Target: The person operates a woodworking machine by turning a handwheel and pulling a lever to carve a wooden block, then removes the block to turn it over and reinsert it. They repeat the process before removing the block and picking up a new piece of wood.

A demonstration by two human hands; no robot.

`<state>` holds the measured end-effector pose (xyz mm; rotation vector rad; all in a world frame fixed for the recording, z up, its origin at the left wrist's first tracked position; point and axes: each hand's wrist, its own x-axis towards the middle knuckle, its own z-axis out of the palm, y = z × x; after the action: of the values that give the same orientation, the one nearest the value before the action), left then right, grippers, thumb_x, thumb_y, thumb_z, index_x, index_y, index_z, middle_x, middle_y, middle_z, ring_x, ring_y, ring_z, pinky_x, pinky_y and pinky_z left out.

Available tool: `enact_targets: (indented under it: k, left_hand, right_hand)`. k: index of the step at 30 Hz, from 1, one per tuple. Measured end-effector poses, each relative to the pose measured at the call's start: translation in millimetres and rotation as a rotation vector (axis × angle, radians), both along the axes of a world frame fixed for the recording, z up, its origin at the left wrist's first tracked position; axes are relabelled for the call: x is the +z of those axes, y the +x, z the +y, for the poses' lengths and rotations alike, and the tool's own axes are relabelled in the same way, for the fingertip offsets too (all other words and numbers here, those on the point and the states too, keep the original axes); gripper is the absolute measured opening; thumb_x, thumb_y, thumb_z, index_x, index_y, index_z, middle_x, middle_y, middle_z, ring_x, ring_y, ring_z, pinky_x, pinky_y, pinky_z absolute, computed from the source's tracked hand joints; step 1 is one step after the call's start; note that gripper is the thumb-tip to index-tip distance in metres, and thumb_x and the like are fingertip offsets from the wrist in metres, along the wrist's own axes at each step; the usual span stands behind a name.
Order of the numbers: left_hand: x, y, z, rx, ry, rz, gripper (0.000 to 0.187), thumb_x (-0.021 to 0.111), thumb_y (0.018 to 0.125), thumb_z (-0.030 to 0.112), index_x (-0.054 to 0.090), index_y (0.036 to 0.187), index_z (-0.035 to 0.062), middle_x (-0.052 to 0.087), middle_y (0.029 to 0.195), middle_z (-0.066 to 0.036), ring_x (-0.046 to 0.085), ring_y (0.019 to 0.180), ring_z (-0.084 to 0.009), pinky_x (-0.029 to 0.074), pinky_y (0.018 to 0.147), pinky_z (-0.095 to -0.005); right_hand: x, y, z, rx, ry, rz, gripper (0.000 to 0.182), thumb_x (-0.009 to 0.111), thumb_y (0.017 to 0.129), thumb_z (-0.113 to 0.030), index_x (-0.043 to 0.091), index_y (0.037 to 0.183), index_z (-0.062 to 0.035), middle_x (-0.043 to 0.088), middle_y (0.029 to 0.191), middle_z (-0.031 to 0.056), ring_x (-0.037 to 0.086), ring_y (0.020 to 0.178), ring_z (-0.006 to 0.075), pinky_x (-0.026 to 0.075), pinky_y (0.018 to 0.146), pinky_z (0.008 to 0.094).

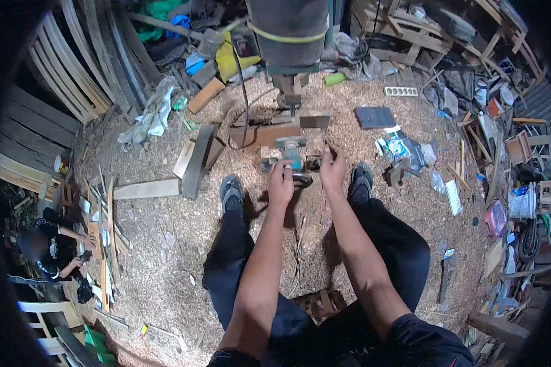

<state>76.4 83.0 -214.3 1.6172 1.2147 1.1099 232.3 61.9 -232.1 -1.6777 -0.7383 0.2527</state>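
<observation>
Between my shoes stands a green-painted metal machine base (295, 160) with a dark handwheel (301, 180) at its near side. My left hand (281, 182) is against the left of this base, just beside the wheel, its fingers bent and closed. Whatever lies under those fingers is hidden. On the other side, my right hand (332, 170) is next to a dark metal fitting (313, 163), with thumb and fingers drawn together. I cannot make out what they hold. Beyond the base, a spindle (292, 101) points down from a large dark machine head (289, 30).
Wood shavings cover the floor. Boards (196, 162) lie left of the machine, a dark slab (374, 117) and a white power strip (401, 92) to its right. A cable (243, 92) hangs by the head. Another person (49, 244) handles wood at far left.
</observation>
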Motion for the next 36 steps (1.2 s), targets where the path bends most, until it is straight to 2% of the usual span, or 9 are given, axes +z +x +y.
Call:
enact_targets:
  k: [6, 10, 14, 17, 19, 21, 28, 32, 36]
  left_hand:
    - [77.4, -10.8, 15.9, -0.012, 0.05, -0.034, 0.022, 0.05, 0.094, 0.013, 0.061, 0.109, 0.0018, 0.062, 0.105, -0.019, 0.06, 0.101, -0.0345, 0.046, 0.092, -0.041]
    - [170.5, -22.0, 20.7, 0.092, 0.42, 0.066, 0.023, 0.054, 0.095, 0.015, 0.06, 0.109, -0.0019, 0.062, 0.106, -0.02, 0.059, 0.105, -0.0362, 0.044, 0.094, -0.0421]
    - [234.6, -22.6, 71.2, 0.233, 0.557, 0.008, 0.03, 0.063, 0.09, 0.015, 0.059, 0.113, -0.0042, 0.06, 0.114, -0.022, 0.056, 0.111, -0.0392, 0.043, 0.096, -0.0441]
    - [267.7, -20.0, 108.6, 0.257, 0.792, 0.172, 0.041, 0.067, 0.086, 0.013, 0.056, 0.121, -0.0048, 0.06, 0.115, -0.021, 0.058, 0.108, -0.0399, 0.045, 0.093, -0.0435]
    - [288.4, -26.6, 117.5, 0.151, 0.745, 0.246, 0.043, 0.067, 0.082, 0.009, 0.056, 0.121, -0.0042, 0.059, 0.116, -0.022, 0.057, 0.109, -0.0411, 0.045, 0.092, -0.0433]
    - [297.4, -29.3, 125.6, 0.109, 0.766, 0.22, 0.04, 0.067, 0.075, 0.004, 0.06, 0.114, -0.0006, 0.06, 0.111, -0.021, 0.057, 0.105, -0.0422, 0.047, 0.086, -0.0432]
    - [324.1, -44.4, 150.9, 0.051, 0.692, 0.439, 0.019, 0.067, 0.083, 0.012, 0.066, 0.099, 0.0022, 0.066, 0.093, -0.016, 0.064, 0.087, -0.0367, 0.05, 0.074, -0.0412]
    - [388.4, -15.1, 131.0, 0.197, 0.862, -0.092, 0.025, 0.065, 0.089, 0.023, 0.065, 0.1, 0.0007, 0.065, 0.094, -0.014, 0.063, 0.087, -0.0288, 0.049, 0.08, -0.0371]
    - [437.6, 49.8, 118.2, 0.154, 1.139, 0.092, 0.024, 0.063, 0.088, 0.026, 0.064, 0.096, 0.0041, 0.065, 0.099, -0.014, 0.062, 0.095, -0.0311, 0.044, 0.09, -0.0389]
  right_hand:
    - [100.6, -1.8, -4.4, 0.112, 0.123, -0.066, 0.03, 0.058, 0.095, -0.02, 0.057, 0.116, 0.0013, 0.064, 0.102, 0.0178, 0.064, 0.09, 0.0263, 0.05, 0.083, 0.0367]
    - [175.9, -14.6, -0.6, 0.161, 0.221, -0.125, 0.028, 0.057, 0.095, -0.017, 0.057, 0.117, 0.0011, 0.064, 0.105, 0.0179, 0.064, 0.097, 0.0273, 0.049, 0.087, 0.0373]
    - [237.3, -17.0, 7.6, 0.216, 0.343, -0.208, 0.027, 0.058, 0.094, -0.014, 0.057, 0.116, 0.0011, 0.065, 0.104, 0.0187, 0.064, 0.097, 0.0286, 0.049, 0.086, 0.0376]
    - [275.5, -13.2, 14.4, 0.212, 0.409, -0.28, 0.026, 0.058, 0.093, -0.013, 0.057, 0.115, 0.0016, 0.065, 0.101, 0.0173, 0.065, 0.093, 0.0277, 0.05, 0.082, 0.037]
    - [305.8, -14.3, 11.8, 0.251, 0.448, -0.243, 0.026, 0.059, 0.092, -0.012, 0.057, 0.114, 0.002, 0.066, 0.098, 0.0158, 0.065, 0.088, 0.0253, 0.052, 0.077, 0.0356]
    - [319.9, -12.0, 13.8, 0.219, 0.471, -0.298, 0.025, 0.059, 0.092, -0.012, 0.058, 0.113, 0.0022, 0.066, 0.097, 0.0151, 0.065, 0.087, 0.024, 0.052, 0.075, 0.0349]
    - [362.2, 16.0, 24.8, 0.208, 0.502, -0.306, 0.023, 0.06, 0.092, -0.012, 0.059, 0.11, 0.0023, 0.067, 0.095, 0.0153, 0.066, 0.088, 0.0232, 0.052, 0.076, 0.0346]
    - [402.1, 54.7, 62.0, 0.116, 0.469, -0.243, 0.023, 0.06, 0.093, -0.016, 0.063, 0.105, 0.0029, 0.07, 0.092, 0.0154, 0.068, 0.085, 0.024, 0.052, 0.077, 0.0346]
    - [419.0, 110.4, 153.4, 0.12, 0.489, -0.153, 0.03, 0.064, 0.09, -0.026, 0.068, 0.098, 0.0033, 0.071, 0.088, 0.015, 0.069, 0.083, 0.0263, 0.052, 0.078, 0.0354]
